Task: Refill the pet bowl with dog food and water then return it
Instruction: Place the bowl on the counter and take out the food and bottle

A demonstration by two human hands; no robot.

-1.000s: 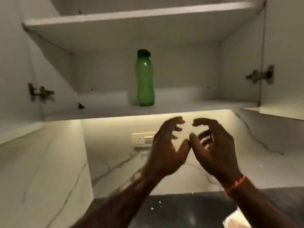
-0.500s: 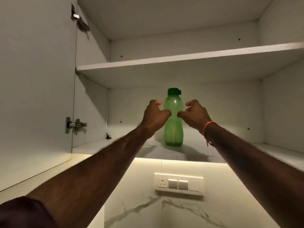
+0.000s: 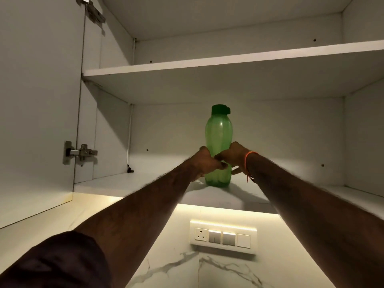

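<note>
Inside the open white wall cabinet [image 3: 228, 59], both the left hand [image 3: 204, 163] and right hand [image 3: 233, 157] gripped the green bottle [image 3: 218, 134] upright on the bottom shelf [image 3: 124, 183], switch panel [image 3: 223, 236] at six o'clock below.

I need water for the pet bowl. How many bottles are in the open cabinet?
1. The green bottle stands upright on the lower shelf, gripped low by the left hand and the right hand. The upper shelf's top is hidden from below.
</note>
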